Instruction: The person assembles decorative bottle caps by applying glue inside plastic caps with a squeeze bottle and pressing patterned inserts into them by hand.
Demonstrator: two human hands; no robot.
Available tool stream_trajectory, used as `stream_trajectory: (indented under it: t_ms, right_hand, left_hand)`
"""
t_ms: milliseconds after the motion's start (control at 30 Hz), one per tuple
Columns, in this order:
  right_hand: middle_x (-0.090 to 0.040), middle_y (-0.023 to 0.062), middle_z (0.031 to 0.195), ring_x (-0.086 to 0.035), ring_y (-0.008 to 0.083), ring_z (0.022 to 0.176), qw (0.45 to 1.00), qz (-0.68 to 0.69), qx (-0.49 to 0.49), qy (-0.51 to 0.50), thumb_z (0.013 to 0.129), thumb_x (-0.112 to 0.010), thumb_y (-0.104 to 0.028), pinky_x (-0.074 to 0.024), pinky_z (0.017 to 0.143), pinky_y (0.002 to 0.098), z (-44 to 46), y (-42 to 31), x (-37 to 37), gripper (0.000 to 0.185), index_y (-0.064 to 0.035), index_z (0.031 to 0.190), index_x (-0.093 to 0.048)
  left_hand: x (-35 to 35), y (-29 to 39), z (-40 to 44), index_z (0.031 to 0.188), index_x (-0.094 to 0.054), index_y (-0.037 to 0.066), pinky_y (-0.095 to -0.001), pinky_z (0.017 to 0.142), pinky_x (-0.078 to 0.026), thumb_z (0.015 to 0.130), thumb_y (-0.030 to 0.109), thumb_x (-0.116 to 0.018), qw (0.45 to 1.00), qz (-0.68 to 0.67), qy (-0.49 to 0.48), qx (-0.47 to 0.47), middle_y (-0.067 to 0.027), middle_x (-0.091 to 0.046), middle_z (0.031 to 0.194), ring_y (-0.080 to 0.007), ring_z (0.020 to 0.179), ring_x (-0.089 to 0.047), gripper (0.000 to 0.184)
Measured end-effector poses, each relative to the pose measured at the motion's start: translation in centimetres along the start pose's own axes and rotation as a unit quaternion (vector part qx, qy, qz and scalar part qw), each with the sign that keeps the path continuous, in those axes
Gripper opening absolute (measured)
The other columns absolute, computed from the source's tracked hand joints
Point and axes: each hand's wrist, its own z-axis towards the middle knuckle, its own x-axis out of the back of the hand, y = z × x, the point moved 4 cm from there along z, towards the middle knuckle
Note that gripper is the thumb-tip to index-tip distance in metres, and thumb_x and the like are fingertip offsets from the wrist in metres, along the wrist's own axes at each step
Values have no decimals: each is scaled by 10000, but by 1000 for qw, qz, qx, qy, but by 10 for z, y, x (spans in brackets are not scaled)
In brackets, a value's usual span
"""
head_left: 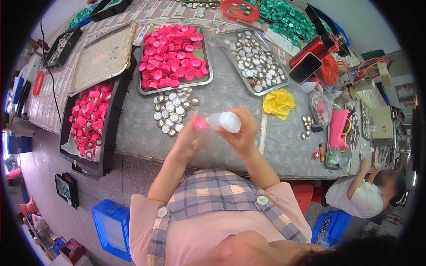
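Between the fingers of my left hand (pixel 188 136) is a pink bottle cap (pixel 200 124). My right hand (pixel 245 133) is wrapped round a translucent white squeeze bottle (pixel 227 120), tilted so its narrow tip points left at the cap. Tip and cap are very close; I cannot tell if they touch. Just beyond my left hand lies a loose group of round white-faced metal discs (pixel 170 108). Farther back, a metal tray (pixel 210 66) holds a heap of more pink caps (pixel 173 55).
At left, a black crate (pixel 106 146) of pink caps has an upturned tray (pixel 104 55) resting on it. Back right are a tray of discs (pixel 262 62), a yellow cloth (pixel 278 103) and a phone (pixel 306 68). Another person (pixel 359 195) sits at far right.
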Motion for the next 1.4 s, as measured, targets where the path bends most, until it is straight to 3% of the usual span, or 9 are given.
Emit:
stream_trajectory:
  t_ms: [467, 633, 733, 967, 1000, 1067, 1133, 1233, 1400]
  right_hand:
    - [-549, 80, 717, -510, 241, 587, 999, -32, 40, -8, 608, -740, -218, -394, 507, 320, -6, 2, -3, 356, -42, 830, -524]
    - [-536, 51, 764, -528, 141, 687, 972, 31, -179, 149, 718, -675, -197, -429, 596, 272, -30, 44, 42, 283, -18, 864, -510]
    - [-535, 33, 828, -521, 116, 735, 922, 108, -297, 223, 765, -627, -154, -436, 641, 253, -47, 79, 81, 263, -10, 932, -483]
    - [-532, 68, 878, -515, 130, 822, 881, -31, -395, 259, 767, -626, -157, -419, 710, 233, -113, 145, 149, 322, 8, 992, -464]
    - [-537, 80, 890, -516, 154, 840, 869, -55, -420, 254, 755, -636, -166, -413, 731, 255, -119, 150, 150, 338, 5, 995, -471]
    - [-543, 93, 903, -517, 177, 858, 857, -78, -444, 249, 742, -647, -175, -406, 752, 277, -127, 157, 151, 355, 2, 999, -477]
    - [-557, 118, 904, -512, 255, 871, 835, -395, -354, 149, 713, -650, -201, -383, 785, 335, -116, 145, 147, 344, -8, 965, -518]
    - [-566, 131, 902, -491, 301, 892, 850, -480, -137, 167, 715, -618, -203, -363, 802, 374, -70, 105, 117, 274, -22, 913, -559]
    - [-558, 99, 968, -491, 277, 934, 976, -92, -132, -145, 735, -572, -103, -388, 794, 343, -27, 100, 4, 194, -58, 924, -581]
  left_hand:
    - [7, 7, 4, 776, -531, 60, -174, 254, -276, 874, 445, -365, 987, 100, 30, -120, -23, -451, 441, -79, 288, -378, 431]
    - [21, 25, 6, 889, -563, 29, -181, 317, -306, 884, 403, -379, 949, 230, 1, -217, -27, -475, 486, -78, 349, -422, 417]
    - [27, 41, 1, 941, -578, 39, -197, 465, -402, 847, 257, -516, 883, 366, -2, -294, 5, -540, 628, -70, 524, -498, 244]
    - [24, 80, -49, 979, -520, -9, -237, 522, -446, 690, 225, -700, 401, 564, 57, -720, -59, -563, 700, -131, 626, -569, 413]
    - [26, 78, -46, 979, -520, -9, -237, 522, -446, 690, 225, -700, 401, 564, 57, -719, -59, -563, 700, -131, 626, -569, 413]
    - [41, 84, -41, 997, -470, -15, -258, 552, -466, 730, 309, -657, 595, 318, 23, -738, -88, -563, 734, -157, 649, -570, 460]
    - [26, 89, -51, 1013, -435, 6, -266, 568, -472, 792, 389, -559, 633, 297, 14, -715, -100, -554, 768, -159, 640, -554, 459]
    - [30, 89, -23, 1014, -459, 33, -221, 529, -437, 862, 375, -443, 915, -115, -194, -335, -51, -511, 709, -105, 583, -481, 375]
    - [22, 54, -4, 988, -498, 42, -208, 574, -436, 862, 350, -455, 836, -409, -365, 7, -12, -488, 729, -78, 632, -453, 335]
